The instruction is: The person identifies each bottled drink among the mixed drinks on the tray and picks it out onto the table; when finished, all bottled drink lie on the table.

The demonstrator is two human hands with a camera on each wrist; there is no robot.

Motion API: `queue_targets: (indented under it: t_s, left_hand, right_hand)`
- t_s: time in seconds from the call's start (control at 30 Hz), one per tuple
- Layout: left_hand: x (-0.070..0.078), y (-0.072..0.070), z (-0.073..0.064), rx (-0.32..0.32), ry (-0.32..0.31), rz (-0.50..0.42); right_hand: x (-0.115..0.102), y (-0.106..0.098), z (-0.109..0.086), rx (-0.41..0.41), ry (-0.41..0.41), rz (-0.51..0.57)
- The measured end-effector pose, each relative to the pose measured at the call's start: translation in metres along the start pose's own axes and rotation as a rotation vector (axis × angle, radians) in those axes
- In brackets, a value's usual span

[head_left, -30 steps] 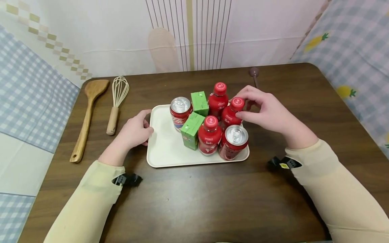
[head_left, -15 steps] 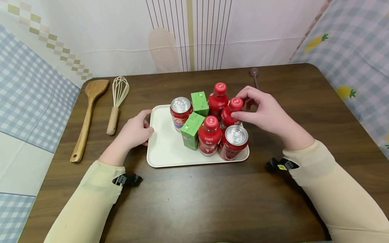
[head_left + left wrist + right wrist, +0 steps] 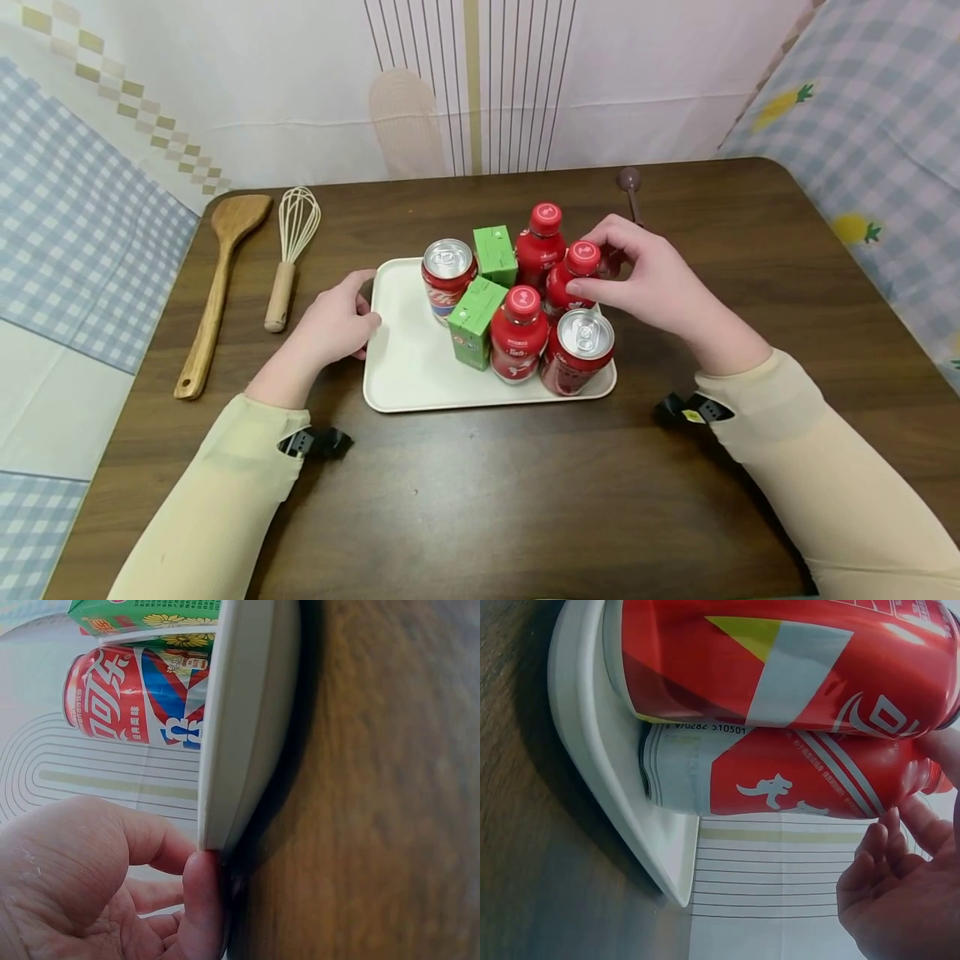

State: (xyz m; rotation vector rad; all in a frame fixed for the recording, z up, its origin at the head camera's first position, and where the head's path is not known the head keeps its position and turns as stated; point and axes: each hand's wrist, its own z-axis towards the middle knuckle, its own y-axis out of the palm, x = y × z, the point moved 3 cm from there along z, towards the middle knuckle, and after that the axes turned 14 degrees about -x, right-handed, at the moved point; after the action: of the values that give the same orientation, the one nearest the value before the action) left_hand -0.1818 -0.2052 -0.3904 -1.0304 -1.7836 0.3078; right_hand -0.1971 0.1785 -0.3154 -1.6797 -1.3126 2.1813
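Observation:
A white tray [image 3: 420, 379] bears red bottles, cans and green drink cartons. My left hand [image 3: 337, 325] grips the tray's left end, its thumb and a finger at the rim [image 3: 225, 750] in the left wrist view. With thumb in front and fingers behind, my right hand [image 3: 648, 279] holds a red bottle [image 3: 570, 287] near its neck; the bottle stands upright by the tray's right end. Around it are another red bottle [image 3: 540, 254] behind, a third red bottle [image 3: 517, 342] at front left and a red can [image 3: 577, 354] in front.
On the tray's left side are a red-and-white can [image 3: 447, 279] and two green drink cartons [image 3: 495, 254]. A wooden spatula [image 3: 217, 304] and a whisk [image 3: 288, 258] lie at the table's left. A brown spoon [image 3: 630, 187] lies behind my right hand.
My right hand has shifted slightly left, its thumb coming farther across the bottle, which has moved slightly left. My left hand and the tray look unchanged.

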Motion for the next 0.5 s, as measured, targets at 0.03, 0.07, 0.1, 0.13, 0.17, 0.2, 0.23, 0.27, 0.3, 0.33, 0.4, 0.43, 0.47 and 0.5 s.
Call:
queue_targets:
  t_s: [0.03,0.07,0.1,0.13,0.17,0.2,0.23,0.27,0.3,0.33,0.4,0.43,0.47,0.5]
  left_hand:
    - [-0.0001,0.0001,0.0001,-0.001,0.0,0.0]
    - [-0.0001,0.0001,0.0002,-0.001,0.001,0.001]
    - [-0.0002,0.0002,0.0001,-0.001,0.002,0.0]
    - [-0.0001,0.0003,0.0,-0.001,0.002,0.001]
    - [-0.0002,0.0004,-0.0002,0.0,0.004,0.002]
    - [-0.0002,0.0003,-0.0002,0.002,0.005,0.004]
    - [-0.0003,0.0003,-0.0003,0.004,0.007,0.006]
    - [-0.0003,0.0001,-0.0003,0.006,0.008,0.009]
    - [-0.0004,0.0001,-0.0003,0.007,0.009,0.01]
    - [-0.0005,0.0002,-0.0002,0.008,0.01,0.011]
    - [-0.0008,0.0003,0.0001,0.009,0.012,0.013]
    - [-0.001,0.0004,0.0003,0.008,0.013,0.014]
    - [-0.001,0.0006,0.0003,0.007,0.013,0.013]
    - [-0.0009,0.0007,0.0004,0.006,0.013,0.012]
  right_hand:
    - [0.0004,-0.0001,-0.0001,-0.003,-0.01,-0.007]
    - [0.0007,-0.0001,-0.0002,-0.004,-0.02,-0.015]
    - [0.0009,-0.0001,-0.0002,-0.002,-0.026,-0.02]
    - [0.001,0.0,-0.0002,0.001,-0.03,-0.022]
    - [0.0012,0.0001,-0.0002,0.004,-0.03,-0.022]
    - [0.0013,0.0002,-0.0002,0.008,-0.026,-0.018]
    - [0.0012,0.0004,-0.0001,0.012,-0.022,-0.013]
    - [0.0012,0.0006,0.0,0.014,-0.016,-0.008]
    - [0.0011,0.0008,0.0001,0.016,-0.008,-0.002]
    - [0.001,0.001,0.0001,0.018,0.0,0.003]
    - [0.001,0.001,0.0001,0.02,0.014,0.012]
    - [0.0011,0.001,0.0,0.02,0.019,0.016]
    - [0.0011,0.0008,-0.0001,0.019,0.023,0.02]
    - [0.0012,0.0006,-0.0001,0.017,0.023,0.024]
